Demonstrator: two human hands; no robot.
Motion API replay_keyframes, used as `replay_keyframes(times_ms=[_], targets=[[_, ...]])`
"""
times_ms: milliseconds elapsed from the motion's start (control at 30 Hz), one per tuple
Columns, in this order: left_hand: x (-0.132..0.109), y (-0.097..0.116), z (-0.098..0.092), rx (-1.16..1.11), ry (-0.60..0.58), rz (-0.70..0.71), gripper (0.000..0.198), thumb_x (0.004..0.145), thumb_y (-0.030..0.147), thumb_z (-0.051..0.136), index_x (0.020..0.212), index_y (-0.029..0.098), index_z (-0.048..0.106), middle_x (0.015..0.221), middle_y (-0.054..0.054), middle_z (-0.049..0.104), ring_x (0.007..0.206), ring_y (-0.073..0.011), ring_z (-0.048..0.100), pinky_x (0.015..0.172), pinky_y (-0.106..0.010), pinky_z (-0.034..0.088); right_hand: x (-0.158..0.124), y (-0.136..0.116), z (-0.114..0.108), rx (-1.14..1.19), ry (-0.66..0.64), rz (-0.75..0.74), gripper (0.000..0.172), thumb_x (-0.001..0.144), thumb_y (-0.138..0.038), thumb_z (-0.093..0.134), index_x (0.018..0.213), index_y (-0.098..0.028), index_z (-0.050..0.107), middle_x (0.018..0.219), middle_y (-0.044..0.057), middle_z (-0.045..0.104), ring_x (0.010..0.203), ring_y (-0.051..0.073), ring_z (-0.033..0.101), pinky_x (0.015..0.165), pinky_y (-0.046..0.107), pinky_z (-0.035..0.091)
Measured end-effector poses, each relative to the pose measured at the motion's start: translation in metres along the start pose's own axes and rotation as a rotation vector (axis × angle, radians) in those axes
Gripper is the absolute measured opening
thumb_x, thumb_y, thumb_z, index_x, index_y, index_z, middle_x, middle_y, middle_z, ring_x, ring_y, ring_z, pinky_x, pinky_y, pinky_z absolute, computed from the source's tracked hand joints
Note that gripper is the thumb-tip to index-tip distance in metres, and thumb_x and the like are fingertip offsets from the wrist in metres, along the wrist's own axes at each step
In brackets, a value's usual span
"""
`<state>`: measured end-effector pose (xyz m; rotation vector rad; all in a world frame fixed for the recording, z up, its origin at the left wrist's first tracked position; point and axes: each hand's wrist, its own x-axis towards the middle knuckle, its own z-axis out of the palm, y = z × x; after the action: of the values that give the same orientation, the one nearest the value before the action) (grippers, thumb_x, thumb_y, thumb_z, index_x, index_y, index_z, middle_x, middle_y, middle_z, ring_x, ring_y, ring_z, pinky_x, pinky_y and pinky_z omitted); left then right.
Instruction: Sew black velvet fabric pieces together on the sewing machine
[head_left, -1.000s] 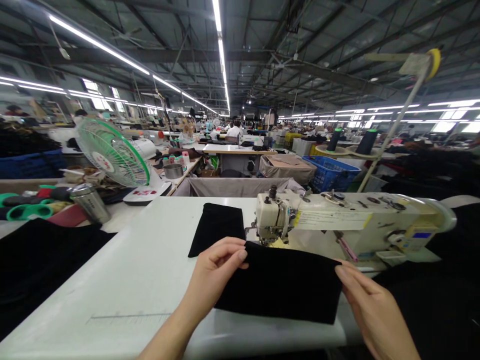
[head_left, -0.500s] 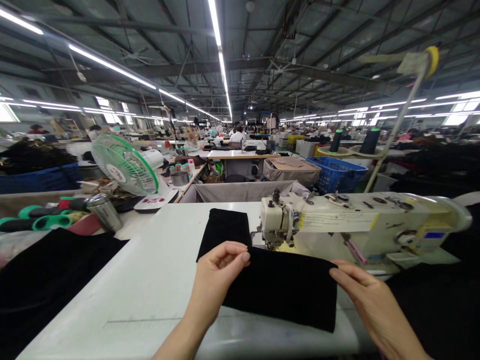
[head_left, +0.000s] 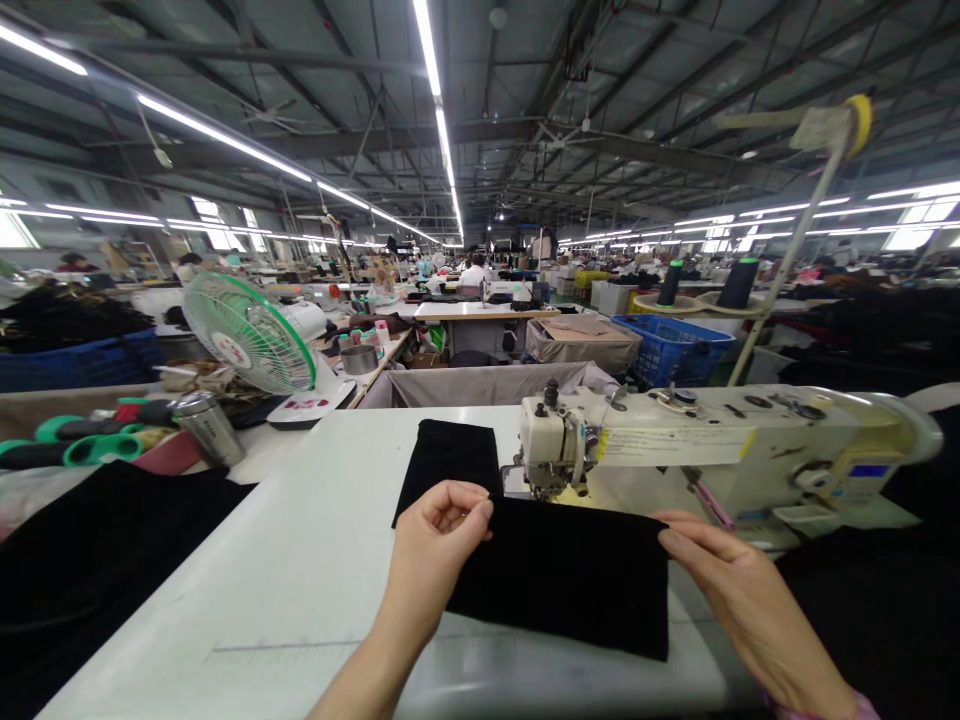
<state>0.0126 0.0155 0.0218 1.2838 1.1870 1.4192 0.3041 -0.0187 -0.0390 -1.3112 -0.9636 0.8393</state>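
A piece of black fabric (head_left: 570,570) hangs stretched between my two hands, just in front of the sewing machine (head_left: 559,445). My left hand (head_left: 446,525) pinches its upper left corner between thumb and fingers. At the upper right corner, my right hand (head_left: 724,560) grips the edge the same way. Behind my left hand, more black fabric (head_left: 454,455) lies flat on the white table (head_left: 300,570), left of the needle area. Whether the two black parts are joined is hidden by my hand.
At left stand a green-rimmed fan (head_left: 251,335), a steel flask (head_left: 208,428) and several thread spools (head_left: 97,445). Black cloth (head_left: 97,570) drapes over the left side. Two thread cones (head_left: 739,284) sit on a stand behind the machine, near a blue basket (head_left: 671,350).
Both hands keep their pinch on the black fabric and have shifted very slightly left. The fabric between them moved along with them.
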Motion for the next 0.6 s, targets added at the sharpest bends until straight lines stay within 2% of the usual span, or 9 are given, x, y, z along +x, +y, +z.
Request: replay_keyframes(times_ms=[233,467,600], targets=[[0.006,-0.001,-0.002,-0.060,0.049,0.012,0.029,0.061,0.034,0.085,0.067,0.017,0.063,0.076,-0.001,0.069,0.060,-0.0114,0.059,0.051,-0.020,0.053,-0.002,-0.012,0.004,0.024,-0.066,-0.039,0.033,0.062,-0.049,0.089,0.073,-0.019,0.081,0.109,0.013,0.075,0.104,0.030,0.068,0.092,0.037,0.053],[0.018,-0.016,-0.012,-0.098,0.111,-0.031,0.040,0.047,0.036,0.094,0.063,0.020,0.061,0.076,0.003,0.070,0.062,-0.0105,0.059,0.051,-0.015,0.054,-0.006,-0.029,0.016,0.198,-0.066,-0.057,0.027,0.060,-0.042,0.091,0.066,-0.019,0.077,0.098,0.008,0.075,0.088,0.022,0.067,0.081,0.032,0.052],[0.016,-0.017,-0.016,-0.059,0.076,-0.029,0.034,0.055,0.036,0.093,0.061,0.023,0.062,0.079,0.009,0.071,0.064,-0.0076,0.057,0.057,-0.011,0.054,-0.008,-0.026,0.019,0.276,-0.031,-0.031,0.026,0.059,-0.039,0.092,0.067,-0.020,0.076,0.099,0.007,0.075,0.086,0.020,0.066,0.079,0.030,0.051]])
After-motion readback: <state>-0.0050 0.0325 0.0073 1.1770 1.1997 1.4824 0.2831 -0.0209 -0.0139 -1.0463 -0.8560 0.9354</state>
